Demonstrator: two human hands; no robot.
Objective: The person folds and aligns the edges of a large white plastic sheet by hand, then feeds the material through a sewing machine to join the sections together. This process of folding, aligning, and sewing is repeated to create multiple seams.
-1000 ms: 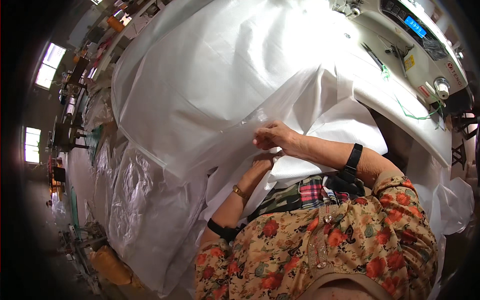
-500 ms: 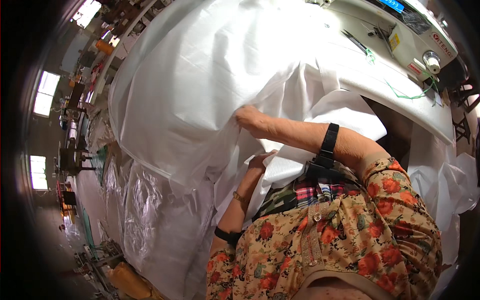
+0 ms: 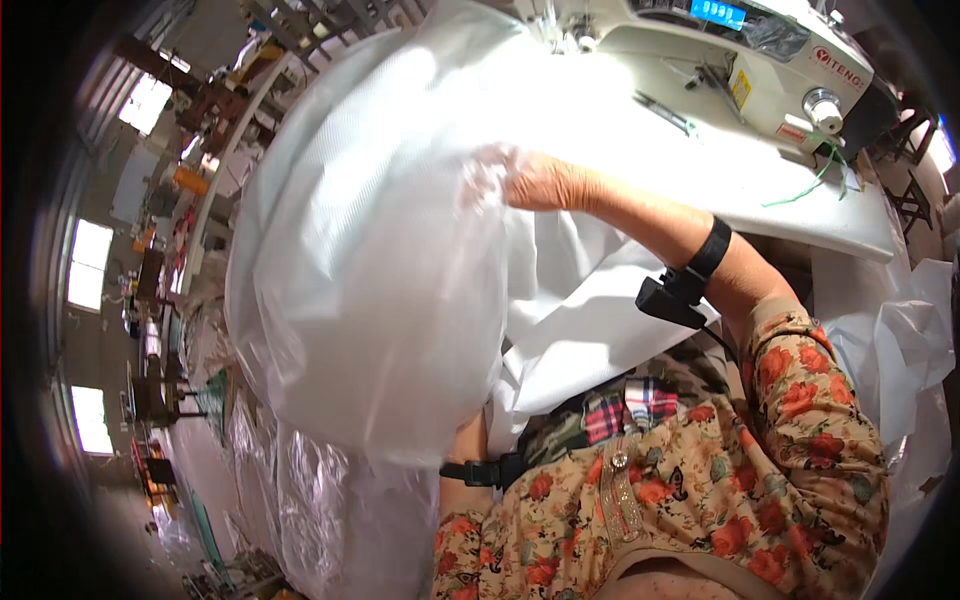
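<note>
Your right hand [image 3: 545,183] has swung up to twelve o'clock, fingers clamped on the white sheet [image 3: 380,290], which now billows at nine o'clock, hiding your left hand's grip

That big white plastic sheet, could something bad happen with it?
Maybe. The right hand grips the white plastic sheet up high, so it billows and hides the left hand; working unseen, it might fumble. The sheet spreads toward the sewing machine, so an edge might snag there. A loose green thread lies on the white table and could get dragged along.
</note>
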